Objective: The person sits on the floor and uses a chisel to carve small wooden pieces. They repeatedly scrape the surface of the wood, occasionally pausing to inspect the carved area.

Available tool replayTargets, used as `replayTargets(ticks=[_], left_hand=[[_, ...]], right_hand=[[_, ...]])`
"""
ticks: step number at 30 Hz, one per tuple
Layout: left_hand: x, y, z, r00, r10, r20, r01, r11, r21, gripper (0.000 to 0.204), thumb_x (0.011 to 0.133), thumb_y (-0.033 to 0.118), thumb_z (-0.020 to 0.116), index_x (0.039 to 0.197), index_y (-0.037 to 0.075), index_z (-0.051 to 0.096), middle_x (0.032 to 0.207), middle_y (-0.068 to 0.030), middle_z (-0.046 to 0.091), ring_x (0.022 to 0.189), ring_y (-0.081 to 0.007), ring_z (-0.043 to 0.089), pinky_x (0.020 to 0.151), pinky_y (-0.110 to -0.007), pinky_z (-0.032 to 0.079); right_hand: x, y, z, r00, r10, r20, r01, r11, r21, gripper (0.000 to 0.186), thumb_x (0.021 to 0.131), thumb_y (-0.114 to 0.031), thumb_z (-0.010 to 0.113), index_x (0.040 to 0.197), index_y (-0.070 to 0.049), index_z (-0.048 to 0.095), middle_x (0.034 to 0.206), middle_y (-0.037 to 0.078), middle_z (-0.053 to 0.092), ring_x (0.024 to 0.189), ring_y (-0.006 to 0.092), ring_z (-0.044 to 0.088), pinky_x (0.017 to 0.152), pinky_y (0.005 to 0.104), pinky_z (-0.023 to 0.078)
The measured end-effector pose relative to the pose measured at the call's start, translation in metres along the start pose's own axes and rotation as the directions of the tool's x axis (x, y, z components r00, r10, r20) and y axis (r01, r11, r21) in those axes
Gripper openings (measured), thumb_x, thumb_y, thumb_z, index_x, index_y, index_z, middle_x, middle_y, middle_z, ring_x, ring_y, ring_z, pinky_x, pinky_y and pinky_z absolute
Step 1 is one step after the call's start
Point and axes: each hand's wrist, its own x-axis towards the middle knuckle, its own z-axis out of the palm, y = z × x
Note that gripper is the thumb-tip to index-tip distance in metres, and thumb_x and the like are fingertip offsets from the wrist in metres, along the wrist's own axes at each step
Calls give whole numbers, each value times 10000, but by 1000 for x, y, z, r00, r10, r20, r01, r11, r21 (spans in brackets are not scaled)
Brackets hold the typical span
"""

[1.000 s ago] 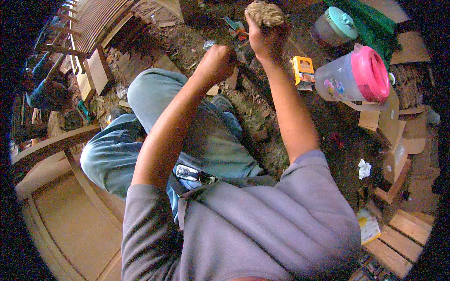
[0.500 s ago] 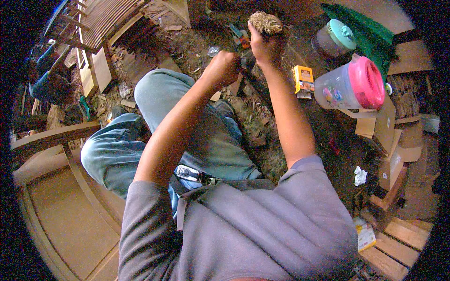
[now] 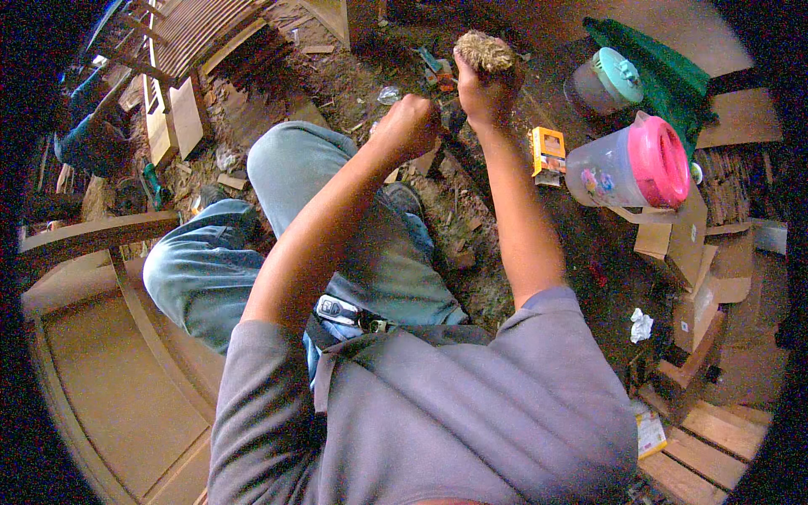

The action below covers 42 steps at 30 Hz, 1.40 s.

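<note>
My right hand (image 3: 489, 94) grips a rough, beige, fibrous wad (image 3: 486, 52) at the top middle of the view, its thumb along the near side. Just left of it and a little nearer me, my left hand (image 3: 409, 124) is closed in a fist; whatever it holds is hidden. Both forearms stretch forward over my jeans-clad legs (image 3: 295, 168) and the dirt floor littered with scraps. An orange carton (image 3: 548, 151) stands right of my right wrist, beside a clear plastic pitcher with a pink lid (image 3: 614, 168).
A teal-lidded container (image 3: 602, 88) and green sheet (image 3: 673, 76) lie at upper right, cardboard boxes (image 3: 673, 240) and slats (image 3: 699, 446) at right. A panelled wooden piece (image 3: 118, 370) is at lower left. Another person's jeans-clad legs (image 3: 93, 143) show by slatted woodwork (image 3: 202, 38) at upper left.
Both hands sit slightly lower and further right in the picture, along with much of the surroundings, as the view has shifted. Their closed shapes and the wad in my right hand are unchanged.
</note>
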Motion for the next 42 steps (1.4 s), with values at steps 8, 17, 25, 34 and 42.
replayTargets(ticks=[8,17,25,34,42], left_hand=[[-2,5,-6,999,36,40,-43,981,189,114,664,88,611,701,-15,643,749,-239,624,734,-412,621,675,-474,514],[1,-2,-1,998,42,43,-45,996,81,111,651,89,611,685,-9,651,719,-230,625,709,-402,628,673,-466,521],[-4,1,-3,994,102,-36,-91,970,226,125,663,101,627,694,-17,650,724,-242,620,709,-412,625,670,-470,518],[-3,-3,-6,998,55,37,-61,975,215,155,652,113,640,684,-39,639,723,-251,614,712,-412,621,673,-464,516],[-4,-13,5,986,102,-133,-67,969,239,106,616,78,643,645,-22,623,717,-227,625,722,-382,636,662,-440,528]], right_hand=[[-7,5,4,977,200,71,-212,930,299,144,783,-171,651,805,-35,607,789,67,662,777,226,627,732,357,468],[-12,15,21,980,123,-158,-79,963,259,118,828,-142,633,827,-82,531,628,-10,543,458,90,474,450,264,400],[-14,10,18,989,13,-147,16,980,200,166,803,-136,659,888,-57,540,679,5,598,512,141,546,526,263,448],[-21,17,36,985,106,132,-122,986,113,197,803,-113,664,912,-81,503,623,-6,529,460,97,477,419,248,372],[-23,15,30,985,51,168,-58,997,41,165,837,-194,643,917,-69,571,790,26,591,725,156,565,672,296,465]])
